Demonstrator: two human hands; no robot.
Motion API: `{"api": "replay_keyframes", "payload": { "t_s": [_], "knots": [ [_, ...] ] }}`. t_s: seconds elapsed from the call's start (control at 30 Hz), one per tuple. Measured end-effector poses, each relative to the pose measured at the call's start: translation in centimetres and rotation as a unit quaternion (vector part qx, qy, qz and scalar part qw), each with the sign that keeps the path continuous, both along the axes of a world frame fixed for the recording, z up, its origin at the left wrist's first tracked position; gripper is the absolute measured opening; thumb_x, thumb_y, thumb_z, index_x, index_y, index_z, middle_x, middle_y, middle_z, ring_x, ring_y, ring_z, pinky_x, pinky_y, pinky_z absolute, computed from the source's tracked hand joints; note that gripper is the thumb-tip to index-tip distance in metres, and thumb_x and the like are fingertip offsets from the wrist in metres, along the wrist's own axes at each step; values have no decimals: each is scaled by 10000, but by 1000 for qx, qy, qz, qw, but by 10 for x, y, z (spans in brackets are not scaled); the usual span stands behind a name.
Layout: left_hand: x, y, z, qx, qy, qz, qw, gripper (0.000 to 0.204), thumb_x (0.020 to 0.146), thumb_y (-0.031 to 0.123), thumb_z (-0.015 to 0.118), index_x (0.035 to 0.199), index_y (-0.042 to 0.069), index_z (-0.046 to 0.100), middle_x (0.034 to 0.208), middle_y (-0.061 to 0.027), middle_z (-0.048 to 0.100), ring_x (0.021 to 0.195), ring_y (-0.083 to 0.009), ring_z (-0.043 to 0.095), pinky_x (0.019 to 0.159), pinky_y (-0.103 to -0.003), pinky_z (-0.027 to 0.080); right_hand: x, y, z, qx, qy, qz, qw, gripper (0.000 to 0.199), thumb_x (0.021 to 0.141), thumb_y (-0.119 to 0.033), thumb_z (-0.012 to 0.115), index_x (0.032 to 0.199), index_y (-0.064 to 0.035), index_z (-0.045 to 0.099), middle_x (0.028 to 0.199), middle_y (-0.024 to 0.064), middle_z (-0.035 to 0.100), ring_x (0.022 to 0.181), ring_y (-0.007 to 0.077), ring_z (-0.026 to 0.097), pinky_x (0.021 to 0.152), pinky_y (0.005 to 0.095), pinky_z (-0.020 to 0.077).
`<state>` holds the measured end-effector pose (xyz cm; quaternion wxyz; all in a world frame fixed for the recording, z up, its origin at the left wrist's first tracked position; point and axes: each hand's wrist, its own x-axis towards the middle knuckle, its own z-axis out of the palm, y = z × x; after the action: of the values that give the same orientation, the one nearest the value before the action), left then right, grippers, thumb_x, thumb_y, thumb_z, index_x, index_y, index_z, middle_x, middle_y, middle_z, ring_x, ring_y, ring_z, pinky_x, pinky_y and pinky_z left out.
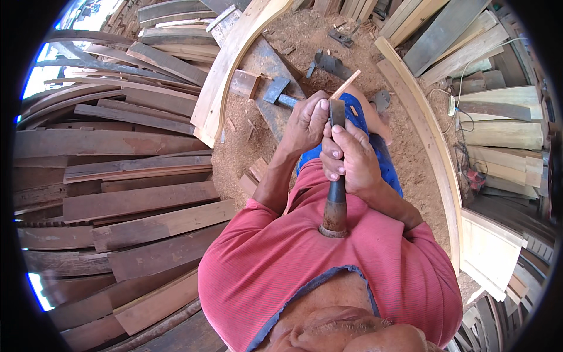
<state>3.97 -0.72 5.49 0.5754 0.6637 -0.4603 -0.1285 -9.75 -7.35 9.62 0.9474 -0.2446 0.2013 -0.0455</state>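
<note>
My right hand [353, 154] is wrapped round a wide chisel [335, 196]. Its flat blade [337, 112] points away from me, and the butt of its handle rests against my chest. Close beside the blade, my left hand [309, 122] is closed on a thin wooden stick [346, 84], whose pale end sticks out past the blade to the far right. The rest of the stick is hidden by my fingers. Beyond my left hand lies a hammer-like tool [277, 91] with a broad dark head, its handle reaching toward that hand.
A curved pale plank [220, 88] rises at the far left, and a long curved board [431, 129] stands at the right. Stacked boards [135, 199] fill the left side. Sawdust [234, 170] covers the ground, with a dark hand plane [340, 39] farther off.
</note>
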Motion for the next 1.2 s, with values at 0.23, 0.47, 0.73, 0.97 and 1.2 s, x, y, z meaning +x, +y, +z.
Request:
{"api": "replay_keyframes", "payload": {
  "t_s": [0.23, 0.47, 0.73, 0.97, 1.2],
  "knots": [
    [-7, 7, 11, 21, 7, 3, 1000, 276, 1043, 176, 455, 854, -10, 533, 682, -130, 475, 552, -282, 502, 526, -370, 399, -3, -2, 2, -25, -9, 2, 1000, 182, 1054, -255, 424, 1041, -86, 492, 676, -41, 406, 441, 45, 344, 409, 231, 364],
    [-19, 13, -11, -13, -36, 59, 998, 245, 1020, 136, 475, 824, -4, 520, 668, -143, 475, 538, -296, 493, 501, -377, 385, -2, -3, 11, -59, -9, -21, 998, 174, 1047, -240, 429, 1008, -80, 483, 669, -23, 412, 452, 53, 379, 399, 237, 372],
    [-51, 50, -42, 58, 243, 23, 968, 381, 1055, 223, 419, 727, 44, 497, 617, -20, 470, 586, -104, 475, 520, -298, 383, -12, -26, 31, -99, -29, -110, 989, 188, 1055, -282, 428, 1007, -101, 446, 665, -31, 389, 446, 42, 344, 402, 221, 358],
    [-4, -1, -25, -7, 129, 15, 992, 333, 1060, 242, 428, 839, 20, 541, 676, -41, 482, 599, -143, 447, 552, -310, 382, 9, -10, -6, 35, -52, -3, 998, 166, 1045, -254, 450, 1039, -94, 496, 680, -38, 428, 462, 47, 374, 422, 232, 377],
    [-12, 23, -20, 34, -51, -5, 998, 272, 1032, 143, 450, 803, 10, 514, 664, -139, 446, 561, -204, 474, 517, -367, 384, -11, -7, 22, -81, -33, -64, 994, 192, 1054, -284, 424, 1009, -101, 462, 645, -35, 393, 417, 49, 321, 387, 232, 352]
  ]
}}
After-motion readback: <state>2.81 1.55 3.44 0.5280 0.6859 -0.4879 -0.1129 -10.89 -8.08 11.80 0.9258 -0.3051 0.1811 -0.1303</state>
